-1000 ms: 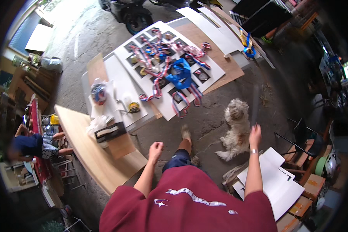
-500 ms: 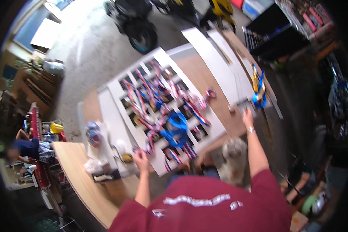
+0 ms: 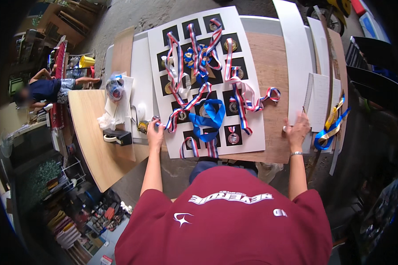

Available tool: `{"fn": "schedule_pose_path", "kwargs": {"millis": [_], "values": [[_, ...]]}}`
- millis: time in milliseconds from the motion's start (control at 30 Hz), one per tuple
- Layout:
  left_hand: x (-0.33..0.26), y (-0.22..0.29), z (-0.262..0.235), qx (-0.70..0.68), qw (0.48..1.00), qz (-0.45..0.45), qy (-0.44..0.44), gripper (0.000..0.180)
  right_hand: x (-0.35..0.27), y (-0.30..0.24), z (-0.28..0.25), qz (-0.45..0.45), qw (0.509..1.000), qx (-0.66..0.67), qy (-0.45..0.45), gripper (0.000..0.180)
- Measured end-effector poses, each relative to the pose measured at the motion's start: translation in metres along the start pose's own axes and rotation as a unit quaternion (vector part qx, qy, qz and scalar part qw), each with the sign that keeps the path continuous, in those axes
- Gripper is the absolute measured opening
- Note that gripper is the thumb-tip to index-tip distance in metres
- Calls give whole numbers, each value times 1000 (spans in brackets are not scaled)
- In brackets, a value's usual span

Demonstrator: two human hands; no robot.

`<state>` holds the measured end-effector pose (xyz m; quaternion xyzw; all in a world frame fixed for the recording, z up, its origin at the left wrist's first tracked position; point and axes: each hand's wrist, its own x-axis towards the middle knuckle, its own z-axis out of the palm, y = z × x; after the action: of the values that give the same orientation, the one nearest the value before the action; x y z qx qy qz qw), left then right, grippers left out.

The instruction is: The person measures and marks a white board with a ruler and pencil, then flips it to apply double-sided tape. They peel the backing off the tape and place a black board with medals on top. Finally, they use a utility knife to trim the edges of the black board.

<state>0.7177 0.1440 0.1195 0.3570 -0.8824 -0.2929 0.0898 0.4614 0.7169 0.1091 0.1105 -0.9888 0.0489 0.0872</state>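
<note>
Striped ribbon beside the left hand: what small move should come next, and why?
Perhaps the left hand should ease the striped ribbon inward: its end, at that hand, lies past the left edge of the white board, while the right hand is away from it.

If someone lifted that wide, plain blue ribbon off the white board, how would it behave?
The wide, plain blue ribbon would probably droop, since it lies in loose loops. It looks light, being a thin band. It might snag the striped red, white and blue ribbons close by.

Maroon short-sleeved shirt (image 3: 234, 225) — silvery wristband (image 3: 296, 153)
</note>
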Motion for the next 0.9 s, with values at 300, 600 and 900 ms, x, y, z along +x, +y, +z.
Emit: {"fn": "schedule_pose_path", "kwargs": {"millis": [300, 600, 900], "values": [[17, 28, 12, 163, 971, 115, -129, 17, -14, 23, 11, -33, 983, 108, -147, 20], [70, 49, -4, -79, 969, 123, -199, 29, 46, -53, 21, 111, 967, 228, -34, 30], [226, -11, 91, -3, 988, -152, -26, 69, 199, -178, 119, 156, 947, 247, -133, 62]]}}
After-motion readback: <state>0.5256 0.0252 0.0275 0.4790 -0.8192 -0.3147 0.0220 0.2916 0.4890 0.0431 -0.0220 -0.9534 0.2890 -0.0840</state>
